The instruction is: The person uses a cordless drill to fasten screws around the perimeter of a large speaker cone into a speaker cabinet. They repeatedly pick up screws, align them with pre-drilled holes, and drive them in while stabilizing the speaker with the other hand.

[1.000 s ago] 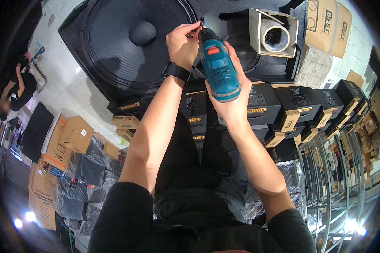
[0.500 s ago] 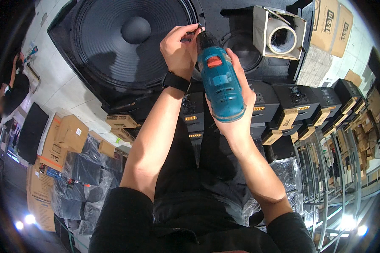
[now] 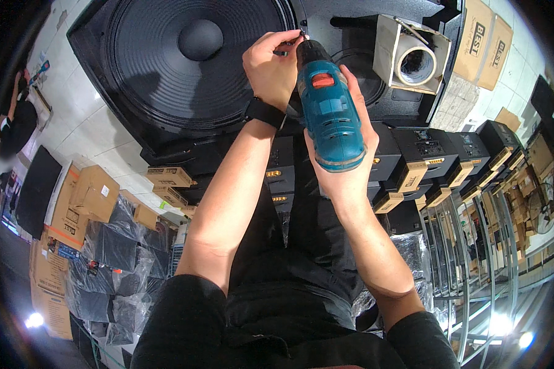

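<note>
A teal cordless drill (image 3: 333,123) sits in my right hand (image 3: 362,138), the fingers wrapped round it. Its black chuck points away from me, toward the rim of a large black speaker cone (image 3: 160,67). My left hand (image 3: 271,67), with a black band at the wrist, pinches a small dark screw (image 3: 303,33) at the drill's bit tip. The cone is set in a black speaker cabinet (image 3: 406,104). Right of the drill a smaller round driver (image 3: 360,77) is partly hidden by the drill and my right hand.
An open white box (image 3: 381,58) holding a tape roll (image 3: 415,59) stands on the cabinet's right side. Black speaker boxes (image 3: 421,147) line up nearer me. Cartons (image 3: 95,194) and plastic-wrapped boxes (image 3: 126,246) are stacked at left; metal racks (image 3: 474,246) stand right. Another person (image 3: 21,126) is far left.
Both hands and the drill have shifted slightly right in the picture, with the bit tip still at my left fingertips. The view has turned a little.
</note>
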Demonstrator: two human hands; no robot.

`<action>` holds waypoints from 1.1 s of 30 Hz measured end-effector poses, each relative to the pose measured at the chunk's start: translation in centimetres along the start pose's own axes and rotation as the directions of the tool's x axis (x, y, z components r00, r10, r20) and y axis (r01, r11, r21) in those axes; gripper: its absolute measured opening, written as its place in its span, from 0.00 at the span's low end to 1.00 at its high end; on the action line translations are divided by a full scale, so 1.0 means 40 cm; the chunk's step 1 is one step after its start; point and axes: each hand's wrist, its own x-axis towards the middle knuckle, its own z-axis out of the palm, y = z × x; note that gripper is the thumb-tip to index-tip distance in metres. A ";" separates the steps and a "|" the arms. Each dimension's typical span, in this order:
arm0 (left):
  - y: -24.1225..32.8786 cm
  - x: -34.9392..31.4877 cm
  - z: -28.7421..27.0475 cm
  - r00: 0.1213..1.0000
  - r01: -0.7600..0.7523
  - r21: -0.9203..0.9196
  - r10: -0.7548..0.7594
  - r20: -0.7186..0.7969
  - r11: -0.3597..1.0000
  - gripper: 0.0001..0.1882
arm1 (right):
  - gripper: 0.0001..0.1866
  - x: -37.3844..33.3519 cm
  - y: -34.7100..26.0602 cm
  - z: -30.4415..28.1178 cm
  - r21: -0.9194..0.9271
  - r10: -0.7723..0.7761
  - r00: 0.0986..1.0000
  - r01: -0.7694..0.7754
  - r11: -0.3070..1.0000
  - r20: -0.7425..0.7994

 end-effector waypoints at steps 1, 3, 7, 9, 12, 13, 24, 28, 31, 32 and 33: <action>-0.001 -0.001 0.000 1.000 0.006 -0.011 -0.006 0.000 1.000 0.06 | 0.48 0.001 0.000 0.000 0.005 0.023 1.000 -0.023 1.000 0.004; -0.005 -0.001 0.004 1.000 0.010 -0.024 -0.010 0.010 1.000 0.06 | 0.48 0.005 0.000 0.001 -0.025 -0.015 1.000 0.015 1.000 -0.007; -0.015 0.004 0.018 0.999 0.037 -0.061 -0.038 -0.005 0.997 0.06 | 0.48 0.020 0.004 0.004 -0.054 -0.036 0.999 0.035 0.998 -0.021; -0.021 0.009 0.023 0.997 0.082 -0.080 -0.080 0.022 0.993 0.07 | 0.48 0.028 0.007 0.006 -0.045 -0.035 0.999 0.034 0.998 -0.024; -0.028 0.015 0.012 0.975 0.180 -0.005 -0.178 0.133 0.984 0.19 | 0.48 0.040 0.013 0.011 -0.034 -0.056 0.998 0.055 0.998 -0.028; -0.027 0.015 0.010 0.982 0.132 -0.014 -0.129 0.136 0.991 0.19 | 0.48 0.042 0.014 0.011 -0.030 -0.066 0.997 0.065 0.997 -0.029; -0.024 0.022 0.006 0.982 0.121 0.014 -0.122 0.147 0.993 0.19 | 0.49 0.049 0.014 -0.002 -0.024 -0.041 0.999 0.041 0.999 -0.004; -0.026 0.025 0.003 0.979 0.128 0.006 -0.127 0.161 0.992 0.19 | 0.49 0.051 0.015 -0.003 -0.034 -0.060 0.998 0.059 0.998 -0.013; -0.020 0.026 0.006 0.977 0.145 -0.004 -0.142 0.161 0.989 0.19 | 0.48 0.053 0.014 -0.010 -0.029 -0.049 0.999 0.049 0.998 0.001; -0.016 0.025 0.008 0.977 0.147 -0.006 -0.144 0.160 0.989 0.19 | 0.47 0.054 0.014 -0.013 -0.032 -0.063 0.998 0.063 0.997 0.002; -0.013 0.025 0.009 0.973 0.179 0.009 -0.178 0.150 0.984 0.19 | 0.47 0.057 0.015 -0.016 -0.036 -0.077 0.997 0.077 0.996 0.002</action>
